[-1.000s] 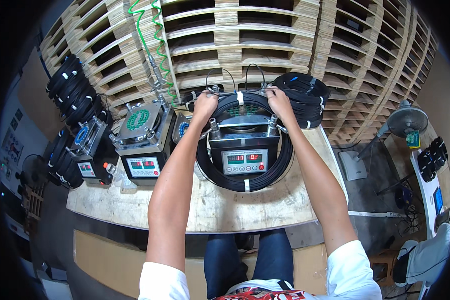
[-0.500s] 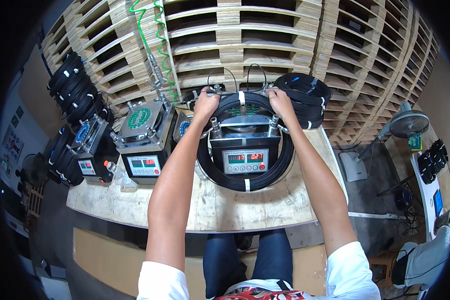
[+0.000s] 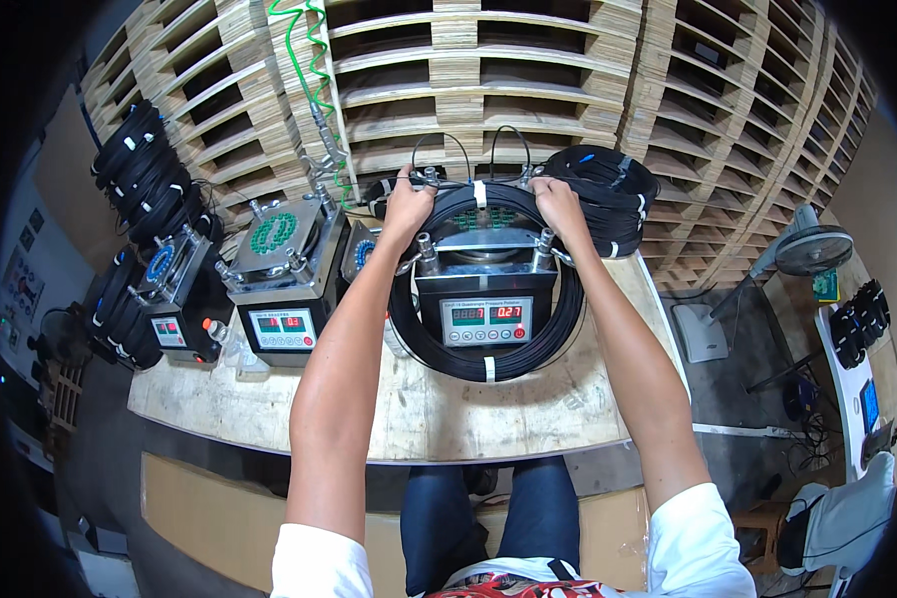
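Note:
A black cable coil bound with white ties hangs round a boxy polishing machine with a lit red display. Its upper arc crosses over the machine's top; its lower arc lies in front. My left hand is closed at the far left corner clamp post, and my right hand at the far right one. The fingers partly hide what they grip. Two thin black cable loops rise behind the top plate between my hands. The near clamp posts stand untouched, their levers pointing outward.
To the left stand a machine with a green-ringed plate and a smaller blue-ringed one, with a clear bottle between. Black coils are piled behind right. A green spiral hose hangs before wooden pallets. A fan stands right.
Both hands stay at the far corners with hardly any movement. The digits on the machine displays have changed. The air gun on the green hose has swung slightly right.

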`<state>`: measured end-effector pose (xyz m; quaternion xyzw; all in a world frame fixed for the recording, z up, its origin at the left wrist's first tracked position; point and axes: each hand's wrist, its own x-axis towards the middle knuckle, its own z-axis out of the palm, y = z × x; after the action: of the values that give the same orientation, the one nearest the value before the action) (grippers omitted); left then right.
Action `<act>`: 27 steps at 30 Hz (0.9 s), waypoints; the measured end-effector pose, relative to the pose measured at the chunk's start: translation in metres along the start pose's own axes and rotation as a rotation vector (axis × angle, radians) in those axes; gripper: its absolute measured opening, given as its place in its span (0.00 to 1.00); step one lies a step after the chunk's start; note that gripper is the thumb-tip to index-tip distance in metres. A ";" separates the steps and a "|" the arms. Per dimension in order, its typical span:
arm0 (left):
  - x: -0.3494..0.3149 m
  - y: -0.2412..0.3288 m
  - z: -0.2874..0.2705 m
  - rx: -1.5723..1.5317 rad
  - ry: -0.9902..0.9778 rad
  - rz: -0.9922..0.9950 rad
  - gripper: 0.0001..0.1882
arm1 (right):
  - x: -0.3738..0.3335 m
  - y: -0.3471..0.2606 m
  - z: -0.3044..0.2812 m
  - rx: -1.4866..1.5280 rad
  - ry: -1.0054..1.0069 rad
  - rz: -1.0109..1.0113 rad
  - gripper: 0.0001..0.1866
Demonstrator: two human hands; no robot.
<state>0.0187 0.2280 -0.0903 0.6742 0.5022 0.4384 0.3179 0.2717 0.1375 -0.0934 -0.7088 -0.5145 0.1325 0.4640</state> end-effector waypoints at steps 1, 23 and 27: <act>-0.001 0.001 0.000 -0.001 -0.001 0.000 0.41 | 0.000 0.000 0.000 -0.001 0.000 0.001 0.23; 0.000 0.004 -0.007 0.031 -0.059 -0.022 0.41 | -0.002 -0.006 0.002 0.046 -0.008 -0.052 0.20; 0.001 0.003 0.002 0.117 0.013 -0.022 0.39 | -0.001 -0.002 0.000 0.078 -0.009 -0.093 0.20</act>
<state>0.0220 0.2278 -0.0883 0.6832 0.5366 0.4089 0.2796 0.2703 0.1363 -0.0923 -0.6648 -0.5436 0.1340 0.4946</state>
